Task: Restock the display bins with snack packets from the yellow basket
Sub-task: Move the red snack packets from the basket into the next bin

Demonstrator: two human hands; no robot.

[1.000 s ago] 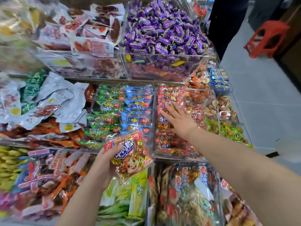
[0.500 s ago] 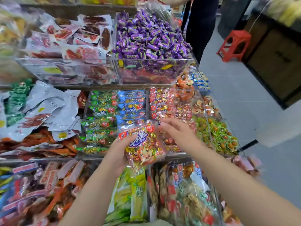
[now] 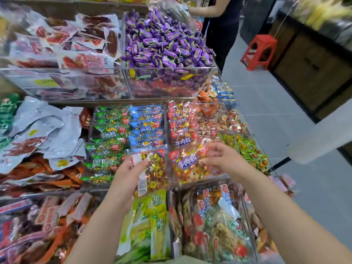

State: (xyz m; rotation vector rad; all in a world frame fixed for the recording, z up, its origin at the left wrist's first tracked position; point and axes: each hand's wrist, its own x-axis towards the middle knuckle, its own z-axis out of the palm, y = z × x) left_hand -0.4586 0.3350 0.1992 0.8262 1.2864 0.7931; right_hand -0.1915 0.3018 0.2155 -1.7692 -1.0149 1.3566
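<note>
Nearest: L hand [image 3: 129, 174] grips a snack packet [image 3: 152, 168], label side up. R hand [image 3: 222, 159], apart from L, is on a red packet [image 3: 185, 164] at the front of the red-packet bin [image 3: 166, 126]; blur hides whether it pinches or just touches. Yellow basket not in view. Risk: bin looks full, so slick packets may slide over its front wall. Farther back: purple sweets [image 3: 167, 40].

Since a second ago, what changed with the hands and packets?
The right hand lifted off the clear bin of red packets and drew back; it now pinches a red-and-yellow cartoon snack packet at that bin's front. The left hand rose slightly, gripping a clear packet of gold sweets, white label up. Heaped purple sweets unchanged.
</note>
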